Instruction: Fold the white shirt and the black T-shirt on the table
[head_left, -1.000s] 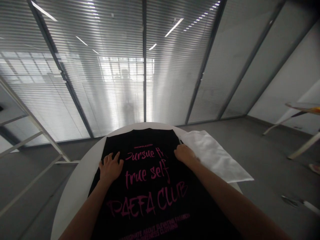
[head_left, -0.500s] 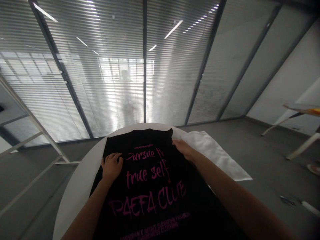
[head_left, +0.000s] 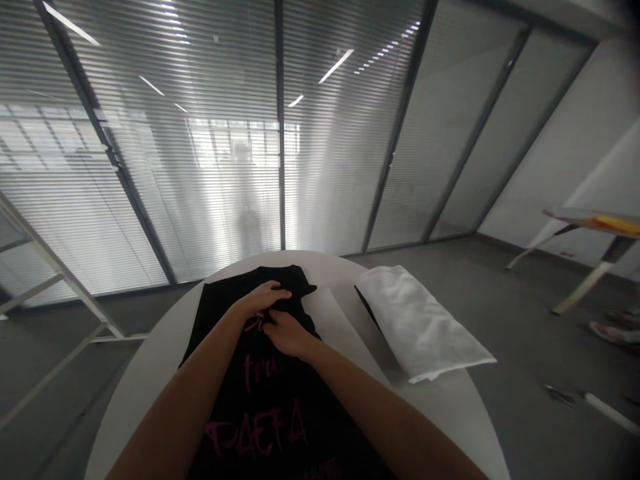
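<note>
A black T-shirt (head_left: 280,427) with pink lettering lies on a round white table (head_left: 130,393). Its right side is folded inward, covering part of the print. Over the upper part of the shirt, my left hand (head_left: 260,298) rests on the folded cloth with its fingers stretched out and apart. Just below it, my right hand (head_left: 289,333) has its fingers closed on the fabric near the middle. The two hands nearly touch, and the right fingertips are partly hidden in the dark cloth.
A folded white cloth (head_left: 425,320), with a dark edge showing beneath it, lies on the table's right side. A white metal frame (head_left: 65,273) stands at left. Glass panels with blinds (head_left: 230,200) rise behind the table. Another table (head_left: 590,219) stands at far right.
My right hand has brought the shirt's right side in toward the middle. My left hand has moved right from the shirt's left edge onto the fold.
</note>
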A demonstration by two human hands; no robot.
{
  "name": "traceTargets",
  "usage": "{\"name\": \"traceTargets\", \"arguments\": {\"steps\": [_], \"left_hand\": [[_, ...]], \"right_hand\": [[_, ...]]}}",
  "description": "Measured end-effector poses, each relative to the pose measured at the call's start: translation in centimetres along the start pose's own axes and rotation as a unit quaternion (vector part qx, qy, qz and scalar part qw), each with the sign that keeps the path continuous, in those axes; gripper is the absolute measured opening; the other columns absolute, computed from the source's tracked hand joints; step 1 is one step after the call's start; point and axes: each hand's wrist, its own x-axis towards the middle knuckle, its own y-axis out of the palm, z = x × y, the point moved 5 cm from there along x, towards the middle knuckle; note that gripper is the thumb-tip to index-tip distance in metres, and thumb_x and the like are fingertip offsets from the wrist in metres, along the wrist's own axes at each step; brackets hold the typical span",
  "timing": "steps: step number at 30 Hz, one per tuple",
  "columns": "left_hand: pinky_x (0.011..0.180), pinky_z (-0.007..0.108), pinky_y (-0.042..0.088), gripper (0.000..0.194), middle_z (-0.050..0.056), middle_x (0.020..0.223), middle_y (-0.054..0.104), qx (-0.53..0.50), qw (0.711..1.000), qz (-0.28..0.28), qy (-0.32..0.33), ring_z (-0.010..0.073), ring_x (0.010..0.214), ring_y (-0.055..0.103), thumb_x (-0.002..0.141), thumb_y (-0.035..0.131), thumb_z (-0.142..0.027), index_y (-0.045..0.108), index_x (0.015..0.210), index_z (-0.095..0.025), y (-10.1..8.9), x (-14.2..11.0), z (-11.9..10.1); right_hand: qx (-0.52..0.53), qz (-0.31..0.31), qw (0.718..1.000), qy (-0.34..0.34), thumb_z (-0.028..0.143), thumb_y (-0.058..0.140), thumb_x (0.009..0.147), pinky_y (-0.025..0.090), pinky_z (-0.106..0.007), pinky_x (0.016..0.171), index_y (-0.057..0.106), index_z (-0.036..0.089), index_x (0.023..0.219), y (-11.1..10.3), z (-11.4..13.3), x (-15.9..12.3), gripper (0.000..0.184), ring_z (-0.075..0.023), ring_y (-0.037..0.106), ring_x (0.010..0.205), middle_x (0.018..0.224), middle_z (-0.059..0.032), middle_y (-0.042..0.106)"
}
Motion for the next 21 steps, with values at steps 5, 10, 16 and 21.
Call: {"name": "traceTargets", "arguments": {"steps": [5,10,16,21], "left_hand": [[0.090,0.039,0.048,0.076,0.021,0.131,0.058,0.149,0.988,-0.012,0.034,0.0356,0.110,0.063,0.061,0.078,-0.036,0.057,0.131,-0.015,2.2,2.1,-1.0],[0.094,0.046,0.044,0.024,0.020,0.113,0.067,0.153,0.986,-0.060,0.029,0.0380,0.112,0.061,0.078,0.059,-0.029,0.068,0.095,-0.015,3.2,3.5,-1.3],[0.072,0.038,0.050,0.029,0.018,0.090,0.068,0.032,0.987,-0.151,-0.044,0.0306,0.086,0.067,0.089,0.038,-0.030,0.062,0.091,-0.012,-1.8,5.2,0.5],[0.051,0.030,0.046,0.024,0.006,0.073,0.062,-0.112,0.972,-0.191,-0.084,0.0180,0.056,0.058,0.085,0.039,-0.024,0.058,0.098,-0.014,-6.2,4.3,3.6]], "right_hand": [[-0.006,0.044,0.998,-0.035,0.013,0.052,0.076,0.047,-0.031,0.077,0.061,0.015,0.108,1.1,-0.2,-0.9,0.033,-0.0214,0.063,0.086,0.101,-0.0083,0.069],[-0.057,0.100,0.993,-0.007,0.018,0.053,0.076,0.047,-0.029,0.072,0.064,0.016,0.102,-0.4,-1.5,-3.7,0.028,-0.0210,0.064,0.083,0.097,-0.0069,0.071],[-0.129,0.195,0.972,0.040,0.027,0.059,0.079,0.048,-0.032,0.080,0.066,0.021,0.113,-4.0,-2.5,-8.7,0.036,-0.0252,0.066,0.098,0.109,-0.0072,0.072],[-0.103,0.185,0.977,0.013,0.026,0.055,0.083,0.048,-0.032,0.079,0.062,0.023,0.123,-4.9,0.0,-9.7,0.041,-0.0248,0.067,0.097,0.112,-0.0075,0.072]]}}
